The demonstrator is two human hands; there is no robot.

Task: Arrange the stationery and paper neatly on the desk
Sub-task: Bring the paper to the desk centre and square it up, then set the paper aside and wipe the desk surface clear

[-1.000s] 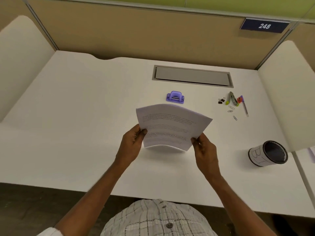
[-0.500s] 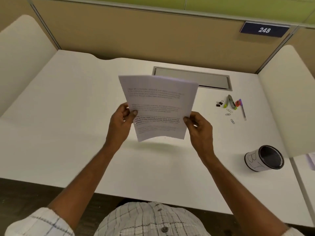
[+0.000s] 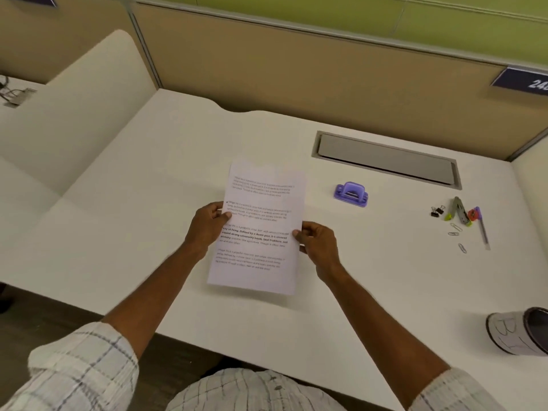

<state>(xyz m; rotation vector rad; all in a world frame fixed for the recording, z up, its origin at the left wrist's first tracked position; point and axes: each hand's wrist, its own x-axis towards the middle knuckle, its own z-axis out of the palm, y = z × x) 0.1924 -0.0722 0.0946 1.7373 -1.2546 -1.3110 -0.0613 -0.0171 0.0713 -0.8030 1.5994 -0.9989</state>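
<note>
A printed paper sheet (image 3: pixel 261 212) lies lengthwise over the middle of the white desk (image 3: pixel 118 221). My left hand (image 3: pixel 207 223) pinches its left edge and my right hand (image 3: pixel 318 244) pinches its right edge. A purple hole punch (image 3: pixel 350 194) stands to the right of the sheet. Farther right lie black binder clips (image 3: pixel 436 211), a green-tipped stapler (image 3: pixel 459 210), a pen (image 3: pixel 482 226) and loose paper clips (image 3: pixel 455 229). A cup (image 3: pixel 519 332) lies on its side at the right edge.
A grey cable hatch (image 3: pixel 385 160) is set into the desk at the back. Cream side dividers (image 3: pixel 74 114) and a tan back panel (image 3: pixel 296 72) enclose the desk. The near desk edge runs below the sheet.
The sheet has come down from an upright hold to low and flat over the desk, shifted left. The view has swung left, so the stationery now sits farther right.
</note>
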